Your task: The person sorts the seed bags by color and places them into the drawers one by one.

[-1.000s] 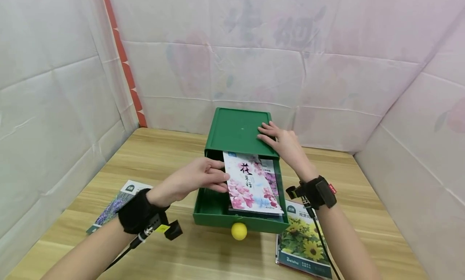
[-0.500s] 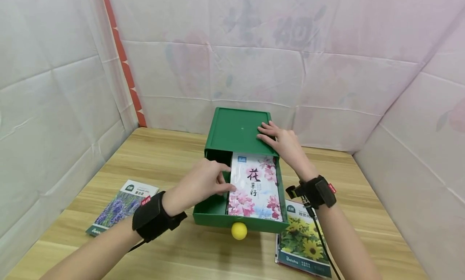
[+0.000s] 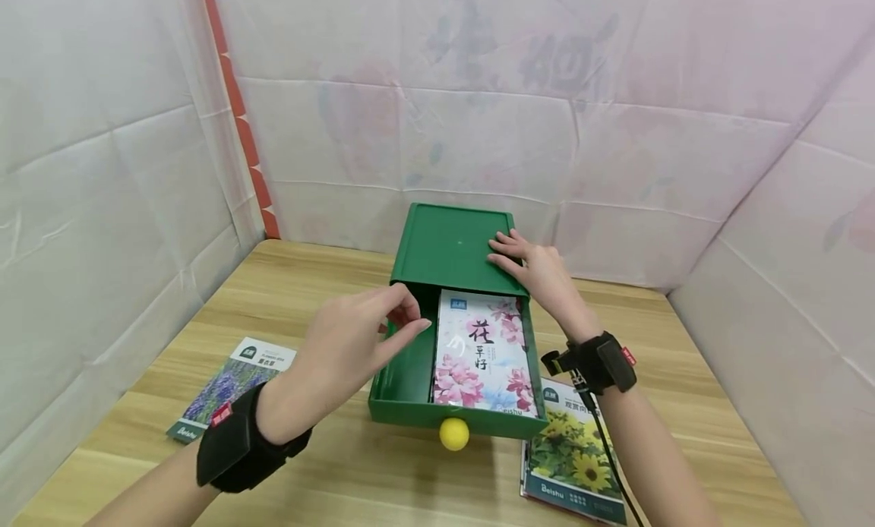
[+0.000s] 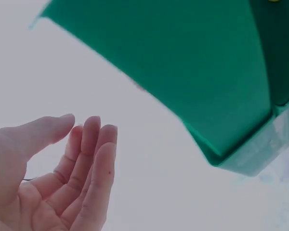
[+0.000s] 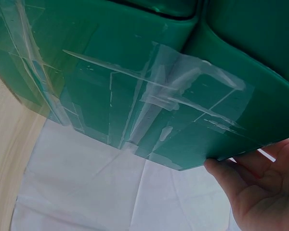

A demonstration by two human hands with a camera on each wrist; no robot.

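A green drawer box (image 3: 454,246) stands at the back of the wooden table (image 3: 321,284), its drawer (image 3: 403,375) pulled out toward me with a yellow ball knob (image 3: 454,433). A pink flower seed packet (image 3: 484,352) lies flat in the drawer's right side. My left hand (image 3: 362,341) hovers over the drawer's left edge with straight, relaxed fingers (image 4: 89,159), holding nothing. My right hand (image 3: 529,265) rests flat on the box's top right corner, its fingertips (image 5: 226,173) at the box's edge.
A lavender seed packet (image 3: 229,386) lies on the table to the left. A sunflower packet (image 3: 570,451) lies at the drawer's right front. White cloth walls (image 3: 102,208) close in the table on three sides.
My left hand let go of the pink packet, which now lies flat in the drawer, and lifted back toward the left. The right hand stayed on the box.
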